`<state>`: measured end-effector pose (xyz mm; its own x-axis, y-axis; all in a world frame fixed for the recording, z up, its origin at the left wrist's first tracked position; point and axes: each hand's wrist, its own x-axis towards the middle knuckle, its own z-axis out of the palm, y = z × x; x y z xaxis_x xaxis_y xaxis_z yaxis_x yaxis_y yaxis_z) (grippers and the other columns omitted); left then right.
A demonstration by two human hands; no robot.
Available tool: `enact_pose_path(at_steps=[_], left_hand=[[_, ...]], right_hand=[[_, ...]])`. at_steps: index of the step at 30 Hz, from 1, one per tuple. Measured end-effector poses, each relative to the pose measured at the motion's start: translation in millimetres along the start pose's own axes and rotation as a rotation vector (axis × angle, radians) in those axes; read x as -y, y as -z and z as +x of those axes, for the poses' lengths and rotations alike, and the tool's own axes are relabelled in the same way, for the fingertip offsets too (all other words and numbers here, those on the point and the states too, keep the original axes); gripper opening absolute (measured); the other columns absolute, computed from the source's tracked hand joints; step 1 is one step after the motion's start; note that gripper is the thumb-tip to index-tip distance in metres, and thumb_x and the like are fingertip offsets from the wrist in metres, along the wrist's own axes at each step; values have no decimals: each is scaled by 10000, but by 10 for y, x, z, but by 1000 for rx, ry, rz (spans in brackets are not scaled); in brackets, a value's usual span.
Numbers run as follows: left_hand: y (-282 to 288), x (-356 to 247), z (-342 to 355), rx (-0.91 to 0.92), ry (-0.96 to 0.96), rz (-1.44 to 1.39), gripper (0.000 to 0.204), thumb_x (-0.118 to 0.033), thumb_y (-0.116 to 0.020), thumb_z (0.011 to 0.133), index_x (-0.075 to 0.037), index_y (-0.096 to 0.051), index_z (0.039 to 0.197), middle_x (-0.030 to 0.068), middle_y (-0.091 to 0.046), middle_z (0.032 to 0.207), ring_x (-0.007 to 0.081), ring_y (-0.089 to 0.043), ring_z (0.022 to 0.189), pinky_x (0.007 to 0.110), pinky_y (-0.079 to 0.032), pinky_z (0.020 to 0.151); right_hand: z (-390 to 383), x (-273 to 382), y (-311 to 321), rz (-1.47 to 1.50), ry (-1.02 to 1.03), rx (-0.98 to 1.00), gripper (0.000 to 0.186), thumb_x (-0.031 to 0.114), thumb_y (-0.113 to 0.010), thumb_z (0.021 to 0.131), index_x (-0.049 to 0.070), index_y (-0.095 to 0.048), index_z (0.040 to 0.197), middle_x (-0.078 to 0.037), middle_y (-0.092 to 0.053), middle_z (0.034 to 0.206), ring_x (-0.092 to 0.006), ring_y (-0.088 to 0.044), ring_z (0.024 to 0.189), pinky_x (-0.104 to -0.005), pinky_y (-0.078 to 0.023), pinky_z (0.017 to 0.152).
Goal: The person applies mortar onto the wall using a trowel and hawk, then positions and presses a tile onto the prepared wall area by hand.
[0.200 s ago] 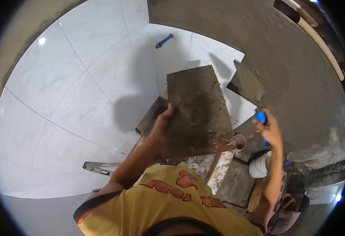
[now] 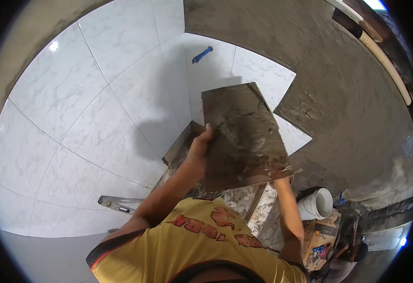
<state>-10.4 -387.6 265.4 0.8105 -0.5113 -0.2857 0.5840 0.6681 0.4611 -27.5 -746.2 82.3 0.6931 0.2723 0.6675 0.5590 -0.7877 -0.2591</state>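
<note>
My left hand [image 2: 200, 146] grips the left edge of a flat rectangular tile [image 2: 244, 122] coated in grey-brown mortar, held at the middle of the view. My right hand [image 2: 280, 183] is under the tile's lower right corner; its fingers are mostly hidden, and whether they hold anything is not visible. Behind the tile are white marbled wall tiles [image 2: 87, 113], with a stepped edge against a mortar-covered wall surface [image 2: 343, 99]. A blue fitting [image 2: 202, 54] sticks out of the tiled wall above.
A spirit level [image 2: 114, 203] lies at the lower left, near the tiled wall. A white bucket [image 2: 312, 205] and a wooden crate [image 2: 319, 236] with small items stand at the lower right. Another person [image 2: 347, 264] is beyond them. A long pale pole [image 2: 383, 61] runs along the upper right.
My right hand has moved left and down to beneath the tile. The blue-handled trowel it held beside the wall is out of sight. The tile has shifted slightly right and down.
</note>
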Motion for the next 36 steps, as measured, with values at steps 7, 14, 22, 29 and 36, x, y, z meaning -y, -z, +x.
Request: enact_pose_path(at_steps=[7,14,22,29,36], left_hand=[[503,-590,38,25,-260,38,555,-452,-517,1035,-18,-484,1379,177,-638,1257,332,-631,1156,484,-514,1020],[561,-714,130,0,-344,199,428,-385,-473,1069,-36,-507,1313,112,-652,1171,246,-668,1036,406,-578,881],[719,-272,244,-113,-250,382,388,-340,-501,1059,-52,-519,1319,61,-642,1138,167,-641,989,358,-540,886],[953,-181,529,-75,-196,275,632,-492,-472,1046,3,-428,1437,150,-583,1310,251,-612,1163,408,-510,992],[153,-547,604,36,-85,298,536,-439,-413,1079,1,-460,1380,133,-596,1258,247,-646,1073,421,-554,921]], right_hand=[[510,1083,649,48,-678,193,292,252,-689,908,1,-561,988,-174,-649,704,-352,-655,605,-418,-501,578],[1040,1688,1487,-247,-323,306,382,343,-661,952,-25,-611,1041,-218,-665,750,-411,-681,704,-466,-515,617],[1444,1458,1131,-51,-603,302,431,393,-621,990,-29,-594,1073,-215,-661,745,-389,-649,612,-433,-517,593],[889,1740,1290,-119,-548,570,516,423,-618,982,-60,-599,1163,-212,-640,656,-431,-668,635,-470,-539,626],[1150,1673,1284,-336,-367,607,438,416,-619,976,-18,-588,1027,-251,-648,702,-456,-663,658,-520,-531,634]])
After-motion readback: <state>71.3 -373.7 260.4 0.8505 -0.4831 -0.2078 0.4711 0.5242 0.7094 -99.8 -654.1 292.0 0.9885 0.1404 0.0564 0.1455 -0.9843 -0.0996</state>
